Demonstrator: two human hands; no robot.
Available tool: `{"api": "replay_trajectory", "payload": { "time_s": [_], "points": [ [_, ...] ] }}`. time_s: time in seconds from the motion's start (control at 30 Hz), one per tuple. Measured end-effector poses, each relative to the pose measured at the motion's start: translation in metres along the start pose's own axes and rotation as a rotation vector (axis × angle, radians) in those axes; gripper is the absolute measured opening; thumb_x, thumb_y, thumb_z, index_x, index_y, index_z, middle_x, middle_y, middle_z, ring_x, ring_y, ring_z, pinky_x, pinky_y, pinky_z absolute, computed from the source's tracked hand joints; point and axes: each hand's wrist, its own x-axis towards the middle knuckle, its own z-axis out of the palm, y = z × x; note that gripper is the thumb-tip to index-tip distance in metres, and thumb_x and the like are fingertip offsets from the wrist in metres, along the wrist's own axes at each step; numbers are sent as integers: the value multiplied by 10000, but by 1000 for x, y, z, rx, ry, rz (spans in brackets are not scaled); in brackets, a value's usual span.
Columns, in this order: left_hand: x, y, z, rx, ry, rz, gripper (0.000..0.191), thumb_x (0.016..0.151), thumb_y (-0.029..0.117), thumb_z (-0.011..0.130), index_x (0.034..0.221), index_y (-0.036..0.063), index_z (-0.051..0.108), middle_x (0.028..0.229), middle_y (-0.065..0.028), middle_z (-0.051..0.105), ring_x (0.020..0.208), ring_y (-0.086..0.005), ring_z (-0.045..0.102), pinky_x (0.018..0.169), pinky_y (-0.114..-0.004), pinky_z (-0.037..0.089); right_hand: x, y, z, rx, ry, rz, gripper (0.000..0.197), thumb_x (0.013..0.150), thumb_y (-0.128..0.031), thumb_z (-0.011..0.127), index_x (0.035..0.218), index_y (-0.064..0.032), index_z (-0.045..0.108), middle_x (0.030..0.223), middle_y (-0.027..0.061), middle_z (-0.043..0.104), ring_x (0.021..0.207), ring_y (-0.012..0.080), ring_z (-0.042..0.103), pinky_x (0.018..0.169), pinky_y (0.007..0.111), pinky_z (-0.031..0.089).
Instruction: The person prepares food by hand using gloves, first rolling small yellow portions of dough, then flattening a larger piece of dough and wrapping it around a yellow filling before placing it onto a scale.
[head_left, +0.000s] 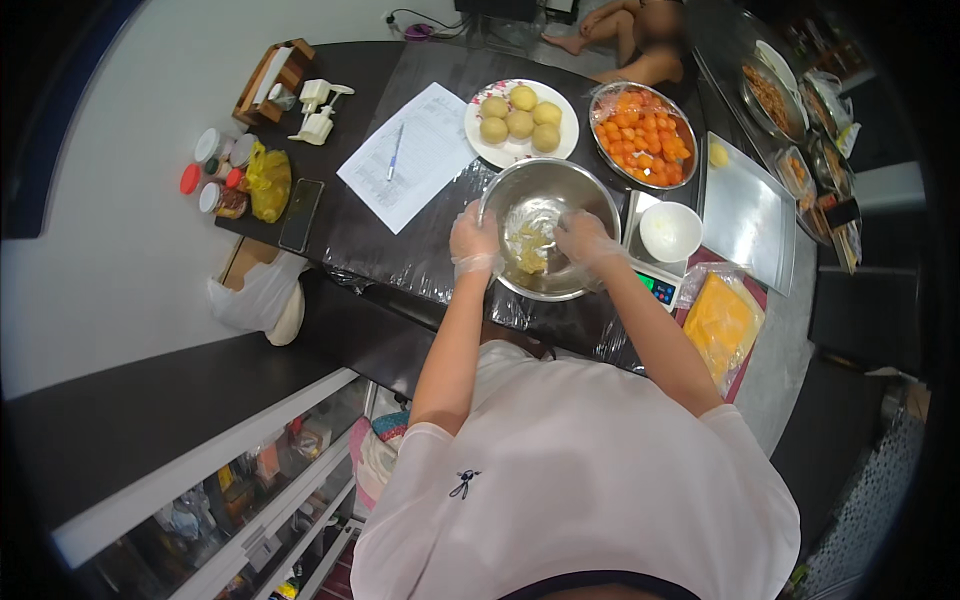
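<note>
A large stainless steel mixing bowl (592, 180) stands in front of me, with yellowish dough bits (532, 247) and a whitish residue inside. In a clear plastic glove, my left hand (476, 236) grips the bowl's left rim. My right hand (585, 240), gloved too, reaches inside over the right wall with its fingers curled; whether they hold anything is hidden. Behind the bowl, a plate (486, 154) carries several dough balls (520, 124). A white bowl (671, 231) sits on a digital scale (654, 283) to the right. Farther back, a steel bowl (694, 161) holds orange balls (649, 135).
Printed papers (412, 157) with a pen (395, 154), a phone (302, 215) and jars (223, 201) lie leftward. At right are a metal tray (750, 214) with one ball and a bagged orange-yellow slab (720, 322). Another person's legs (622, 37) show beyond the table.
</note>
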Motion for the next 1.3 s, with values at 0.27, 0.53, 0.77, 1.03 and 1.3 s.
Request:
{"api": "replay_trajectory", "payload": {
  "time_s": [0.27,0.53,0.77,1.03,1.3],
  "points": [
    [-6,7,0,-142,-3,-42,256,845,186,565,1032,28,639,881,-212,641,843,-374,608,765,-404,465,-26,-33,63,59,-90,130,253,840,-201,496,910,-6,642,968,239,604,940,390,579,866,441,451],
    [9,2,-2,-125,-105,70,234,841,177,576,1016,38,643,868,-204,639,837,-362,608,760,-411,465,11,-18,50,63,46,-99,203,800,-151,533,889,-11,651,918,216,612,898,381,581,827,447,452],
    [15,-5,-4,-95,-106,13,243,838,189,573,1031,54,633,879,-215,629,847,-379,600,763,-430,464,6,-51,41,55,-35,-79,237,807,-187,517,852,-7,665,878,231,616,835,391,597,791,472,461],
    [12,-8,-1,-140,-114,0,232,838,186,568,1021,60,635,875,-219,627,861,-381,600,770,-439,462,2,-74,49,-19,-130,-160,182,787,-154,548,806,-7,653,774,227,604,732,398,598,721,479,481],
    [3,6,-2,-76,-57,21,247,833,180,584,1031,44,644,882,-210,636,834,-374,608,759,-418,469,-3,-25,23,24,148,-145,235,822,-209,529,788,-19,662,874,210,632,826,370,611,793,445,484]
  ]
}}
